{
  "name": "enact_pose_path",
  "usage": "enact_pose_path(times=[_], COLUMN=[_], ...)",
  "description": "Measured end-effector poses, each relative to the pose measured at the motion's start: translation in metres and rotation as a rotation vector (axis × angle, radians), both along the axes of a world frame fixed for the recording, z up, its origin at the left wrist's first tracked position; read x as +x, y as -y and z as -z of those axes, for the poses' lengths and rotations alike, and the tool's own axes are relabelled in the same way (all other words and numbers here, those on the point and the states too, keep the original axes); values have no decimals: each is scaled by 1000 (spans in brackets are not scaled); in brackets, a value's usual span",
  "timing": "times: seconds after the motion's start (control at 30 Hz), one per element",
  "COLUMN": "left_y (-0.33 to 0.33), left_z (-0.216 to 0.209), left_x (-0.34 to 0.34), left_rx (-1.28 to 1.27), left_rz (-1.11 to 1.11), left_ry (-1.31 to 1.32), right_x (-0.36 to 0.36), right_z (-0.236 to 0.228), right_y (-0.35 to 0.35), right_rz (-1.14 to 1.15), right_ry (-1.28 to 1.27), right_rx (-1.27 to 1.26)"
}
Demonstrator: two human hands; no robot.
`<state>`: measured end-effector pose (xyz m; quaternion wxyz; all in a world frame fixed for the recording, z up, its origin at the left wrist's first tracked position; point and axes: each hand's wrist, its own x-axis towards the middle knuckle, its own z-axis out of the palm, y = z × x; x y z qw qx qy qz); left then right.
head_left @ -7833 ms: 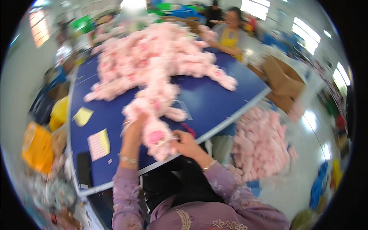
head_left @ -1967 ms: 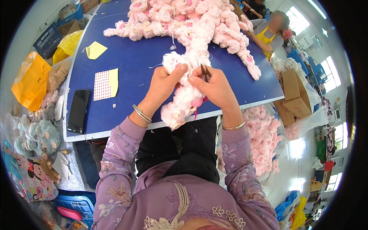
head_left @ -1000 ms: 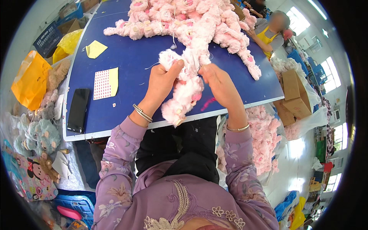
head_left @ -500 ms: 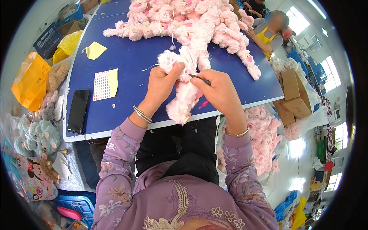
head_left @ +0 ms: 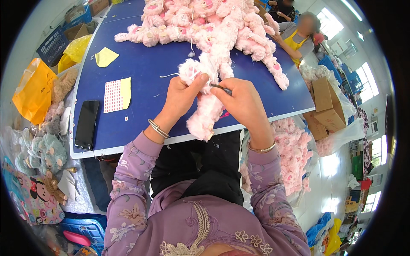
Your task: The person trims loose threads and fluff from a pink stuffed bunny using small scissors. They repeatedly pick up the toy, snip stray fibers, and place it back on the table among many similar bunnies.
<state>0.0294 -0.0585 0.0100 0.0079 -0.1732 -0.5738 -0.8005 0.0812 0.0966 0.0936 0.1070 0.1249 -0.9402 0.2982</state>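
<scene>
Near the front edge of the blue table [head_left: 149,77], a fluffy pink plush toy piece [head_left: 200,115] is between my two hands. My left hand [head_left: 180,94] is closed on it, thumb pressed into the fur. My right hand [head_left: 244,101] pinches a slim dark tool [head_left: 224,89] whose tip meets the plush beside my left thumb; the exact tip is lost in the fur. The lower end of the piece hangs toward the table edge. A white thread sticks out on its left side.
Beyond my hands lies a large pile of pink plush pieces [head_left: 183,19]. On the left are a black phone [head_left: 87,124], a sticker sheet [head_left: 115,94] and a yellow paper [head_left: 106,57]. A cardboard box [head_left: 328,102] stands right. A co-worker in a yellow apron [head_left: 297,44] is at the far right.
The plush piece has shifted and turned slightly in my left hand, its lower end a little down and right. My right hand has moved slightly left with the tool.
</scene>
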Motion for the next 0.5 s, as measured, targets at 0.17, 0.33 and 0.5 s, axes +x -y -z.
enact_pose_path(times=[0.17, 0.33, 0.5], left_y=[2, 2, 3], left_z=[0, 4, 7], left_x=[-1, -4, -5], left_rx=[13, 13, -17], left_rz=[41, 48, 32], left_ry=[26, 67, 91], right_x=[-1, -1, -1], right_z=[8, 22, 30], right_y=[2, 3, 5], right_rz=[0, 14, 21], right_ry=[-81, -23, -30], right_rx=[-55, -303, -374])
